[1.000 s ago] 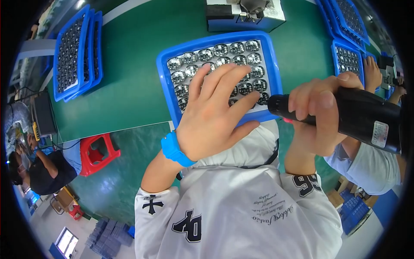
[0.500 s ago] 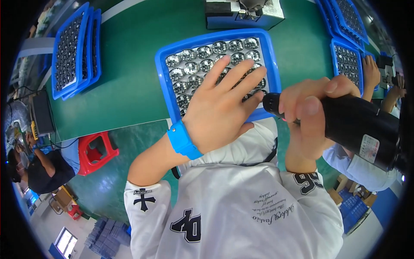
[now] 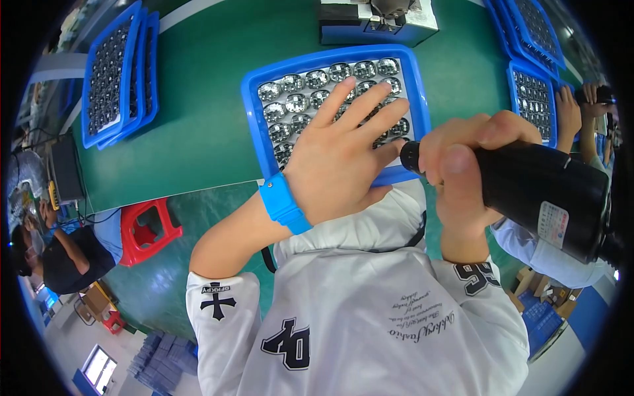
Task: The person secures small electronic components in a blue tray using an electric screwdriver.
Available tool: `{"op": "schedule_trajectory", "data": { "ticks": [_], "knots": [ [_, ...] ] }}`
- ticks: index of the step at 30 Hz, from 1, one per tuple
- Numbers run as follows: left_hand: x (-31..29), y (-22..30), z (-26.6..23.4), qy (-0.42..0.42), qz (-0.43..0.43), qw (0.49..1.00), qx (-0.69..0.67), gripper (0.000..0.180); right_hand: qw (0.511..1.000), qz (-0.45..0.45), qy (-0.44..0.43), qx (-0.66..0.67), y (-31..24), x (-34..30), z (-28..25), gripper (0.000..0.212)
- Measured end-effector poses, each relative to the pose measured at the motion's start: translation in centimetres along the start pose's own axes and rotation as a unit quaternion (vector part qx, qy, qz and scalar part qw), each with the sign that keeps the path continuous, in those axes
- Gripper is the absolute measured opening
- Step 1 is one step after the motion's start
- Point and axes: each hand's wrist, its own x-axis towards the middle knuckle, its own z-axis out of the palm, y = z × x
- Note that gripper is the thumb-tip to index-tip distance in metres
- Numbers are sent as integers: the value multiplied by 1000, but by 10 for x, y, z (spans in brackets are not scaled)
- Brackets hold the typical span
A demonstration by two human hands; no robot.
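A blue tray [image 3: 253, 119] stands at the table's near edge, with rows of shiny silver faceted pieces [image 3: 297, 103] in it. My left hand [image 3: 333, 162], a blue band on its wrist, reaches palm down over the tray with fingers spread; it hides many of the pieces. My right hand [image 3: 459, 155] is wrapped round a thick black electric screwdriver [image 3: 535, 191]. The tool lies nearly level, its ribbed collar at the tray's right rim, close to my left index finger. What lies at its very tip is hidden.
Stacked blue trays [image 3: 109, 82] of similar pieces stand on the green table at left, more trays [image 3: 533, 99] at right. A boxy metal fixture [image 3: 376, 23] sits beyond my tray. A red stool [image 3: 148, 231] is at left. Other people work on both sides.
The screwdriver and my right hand have shifted slightly left. My left hand still lies spread over the tray, its fingers slightly moved.
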Motion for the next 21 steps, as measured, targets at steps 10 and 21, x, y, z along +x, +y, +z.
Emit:
{"op": "schedule_trajectory", "data": {
  "ticks": [10,21],
  "knots": [
    [-1,4,0,-9,-4,1000,24,48,1000,-4,17,26,4,-6,-6,30],
    [-9,17,-4,4,-24,999,34,54,968,-17,233,96,1,28,-47,36]
  ]
}}
